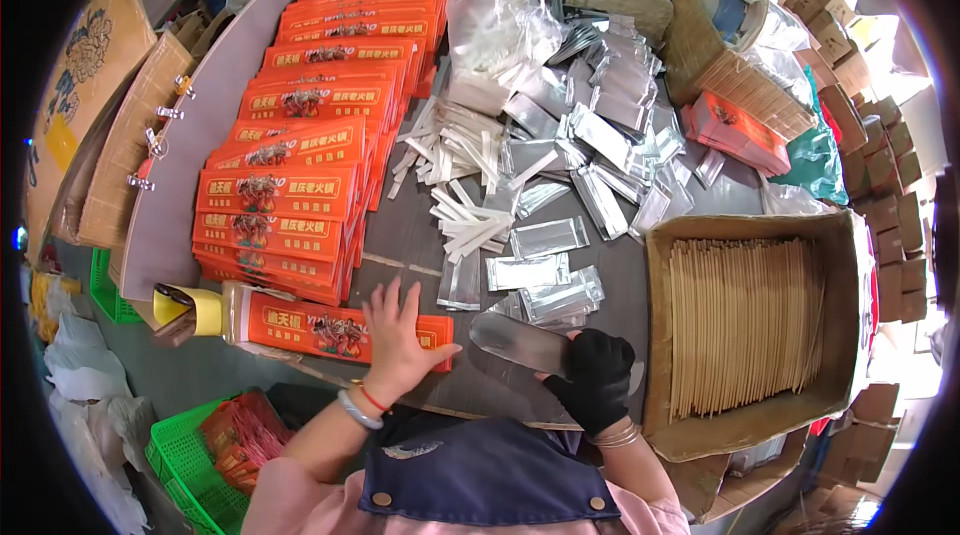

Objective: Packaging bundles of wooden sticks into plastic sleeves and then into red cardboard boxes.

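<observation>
My left hand (400, 340), bare with a bangle and a red cord at the wrist, has its fingers spread over the right end of a long orange packet (300, 327). That packet lies flat at the table's near edge, its left end in a cardboard holder (236, 313). In a black fingerless glove, my right hand (593, 380) is closed on the right end of a flat, shiny, round-ended strip (515, 340); its exact kind is unclear. Just beyond the strip lie silver packets (530, 273) and a loose heap of short white paper-wrapped sticks (465, 220).
Overlapping orange packets (290, 145) fill the table's left side. A cardboard box (655, 335) of wooden chopsticks (745, 325) stands at right. At the back are a clear bag (500, 20) and a cardboard carton (740, 85). A green basket (185, 465) sits below the table at left.
</observation>
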A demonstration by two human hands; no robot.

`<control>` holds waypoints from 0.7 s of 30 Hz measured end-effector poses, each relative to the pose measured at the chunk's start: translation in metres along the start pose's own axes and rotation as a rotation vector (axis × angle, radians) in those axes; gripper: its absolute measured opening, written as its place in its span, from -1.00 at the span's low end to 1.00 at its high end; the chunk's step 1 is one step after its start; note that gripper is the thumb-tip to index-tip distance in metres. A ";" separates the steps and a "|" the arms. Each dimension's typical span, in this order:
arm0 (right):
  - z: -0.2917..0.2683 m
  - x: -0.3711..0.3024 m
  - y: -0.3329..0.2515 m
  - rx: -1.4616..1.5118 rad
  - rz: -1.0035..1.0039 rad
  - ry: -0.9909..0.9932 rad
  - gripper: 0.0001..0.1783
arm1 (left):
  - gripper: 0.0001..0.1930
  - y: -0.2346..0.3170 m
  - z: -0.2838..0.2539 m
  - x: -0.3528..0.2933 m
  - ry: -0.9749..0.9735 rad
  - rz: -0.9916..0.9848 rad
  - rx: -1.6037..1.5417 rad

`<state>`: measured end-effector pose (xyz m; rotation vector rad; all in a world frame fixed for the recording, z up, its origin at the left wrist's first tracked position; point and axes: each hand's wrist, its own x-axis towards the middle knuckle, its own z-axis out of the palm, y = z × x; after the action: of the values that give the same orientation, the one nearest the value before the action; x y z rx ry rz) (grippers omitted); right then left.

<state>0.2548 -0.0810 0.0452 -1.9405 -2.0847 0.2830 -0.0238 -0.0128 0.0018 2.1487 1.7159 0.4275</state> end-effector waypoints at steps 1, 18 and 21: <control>0.000 0.001 -0.001 -0.001 -0.001 -0.009 -0.33 | 0.00 -0.005 0.009 -0.002 -0.005 -0.007 -0.004; 0.018 0.002 0.021 0.167 -0.045 0.251 -0.52 | -0.61 0.023 0.028 0.091 0.146 0.231 -0.225; -0.002 -0.047 0.100 0.083 0.524 0.349 -0.57 | -0.80 0.019 0.040 0.118 0.200 0.283 0.013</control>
<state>0.3529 -0.1199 0.0112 -2.2636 -1.3133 0.1170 0.0358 0.0948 -0.0239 2.4391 1.5149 0.7304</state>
